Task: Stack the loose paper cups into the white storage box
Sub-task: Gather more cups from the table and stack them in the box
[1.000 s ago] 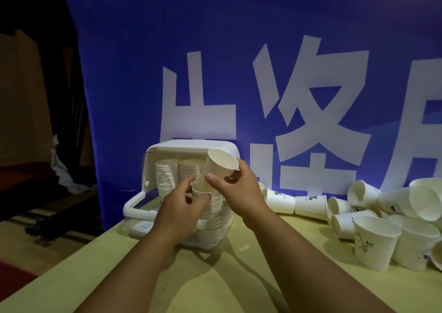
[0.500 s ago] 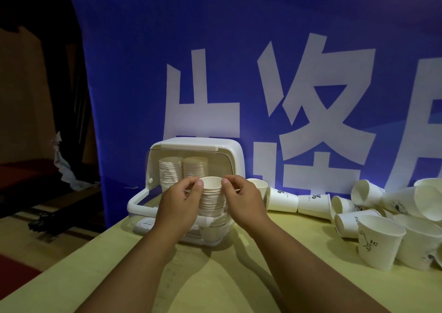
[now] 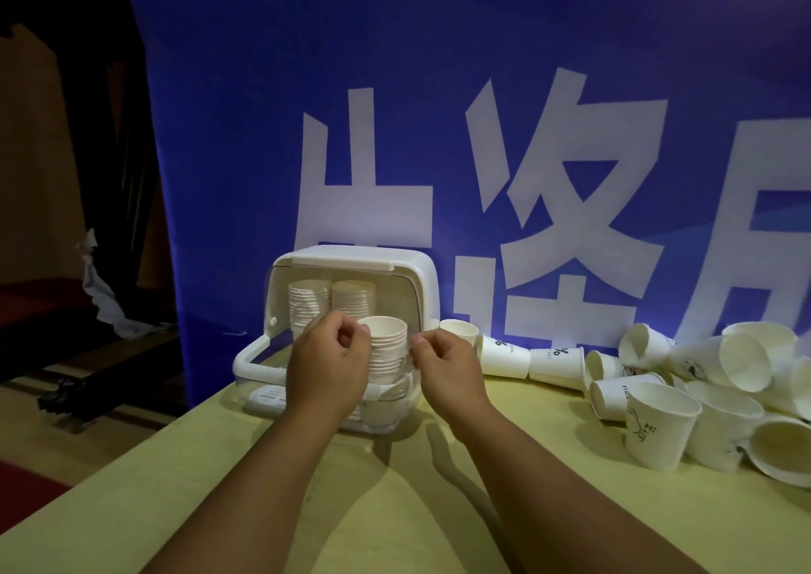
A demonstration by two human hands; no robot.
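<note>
Hands, curled, flank the cup stack: left hand touching, right hand just beside.

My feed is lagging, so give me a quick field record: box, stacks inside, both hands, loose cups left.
storage box: open towards camera, on the table
rear stacks: two, side by side
front stack: upright, between both hands
left hand: fingers curled at its top cup, contact unclear
right hand: curled, just right of it
loose cups: many, heaped to the right
</note>
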